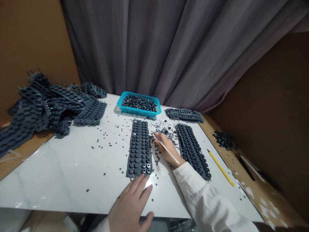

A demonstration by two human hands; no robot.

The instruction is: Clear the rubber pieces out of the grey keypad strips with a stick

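My left hand (131, 204) lies flat on the white table (60, 167), fingers stretched out, its fingertips at the near end of a dark rubber strip (140, 148) covered with rows of round studs. My right hand (166, 146) is closed on a thin white stick (166, 149), whose tip points at the strip's right edge. A second studded strip (193, 149) lies just right of that hand. Small dark round bits (108, 138) are scattered over the table around both strips.
A blue basket (139, 103) of small dark parts stands behind the strip. A big heap of studded strips (48, 106) fills the left. Another strip (184, 115) lies at the back right. A yellow pencil (220, 167) and a small pile of parts (223, 139) sit right. A grey curtain hangs behind.
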